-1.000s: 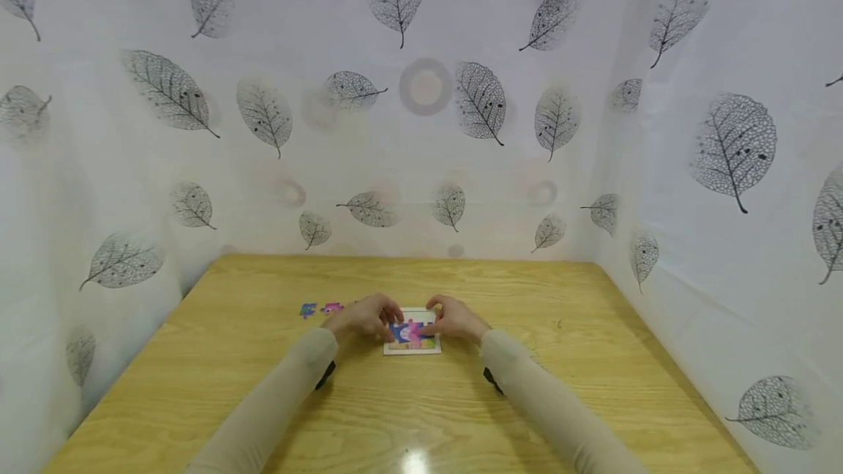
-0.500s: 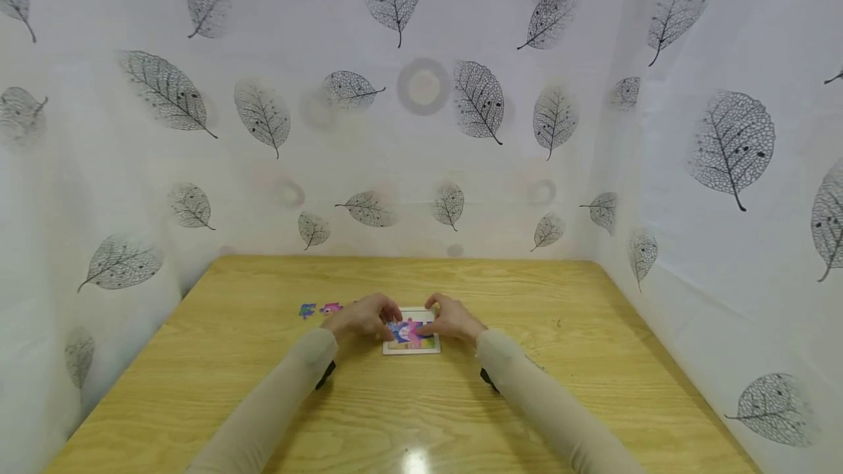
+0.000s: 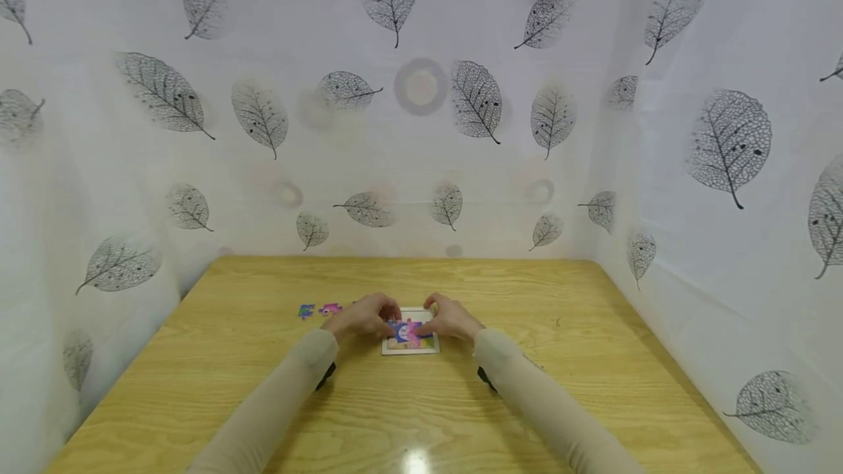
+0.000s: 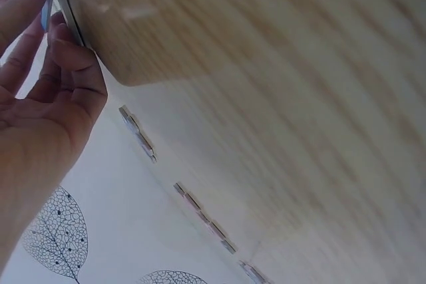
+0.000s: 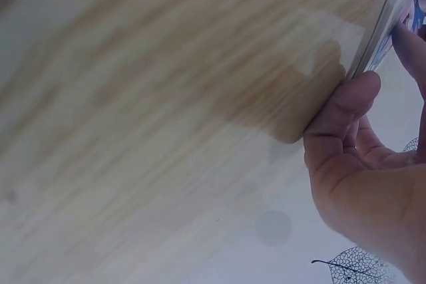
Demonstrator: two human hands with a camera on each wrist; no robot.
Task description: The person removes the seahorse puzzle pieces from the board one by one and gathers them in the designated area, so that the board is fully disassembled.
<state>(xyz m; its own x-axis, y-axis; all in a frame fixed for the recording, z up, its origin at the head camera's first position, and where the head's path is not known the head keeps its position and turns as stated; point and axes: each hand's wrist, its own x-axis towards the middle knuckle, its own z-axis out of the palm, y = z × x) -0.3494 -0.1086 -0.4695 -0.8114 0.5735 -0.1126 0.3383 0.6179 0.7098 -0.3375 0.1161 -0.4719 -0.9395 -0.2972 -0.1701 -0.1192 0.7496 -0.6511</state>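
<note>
A small jigsaw puzzle tray point(image 3: 411, 352) with a pale frame lies on the table, its lower part filled with a colourful picture. From the left, my left hand point(image 3: 364, 315) pinches a blue jigsaw piece point(image 4: 46, 16) with thumb and fingers over the tray. My right hand point(image 3: 457, 320) grips the tray's right side, its thumb on the pink and blue picture point(image 3: 410, 333) and its curled fingers at the edge point(image 5: 359, 71). Pale backing shows in the upper part of the tray. The hands cover both sides of the picture.
Loose jigsaw pieces lie in a row left of the tray, a blue-green piece point(image 3: 306, 311) and a pink piece point(image 3: 331, 309) among them; the left hand partly hides another. Leaf-printed white curtains point(image 3: 421, 159) enclose the wooden table point(image 3: 421, 415) at the back and sides.
The blue piece under the left hand has shifted slightly right and settled closer against the pink part of the picture. The left thumb has moved in with it; the right hand has barely moved.
</note>
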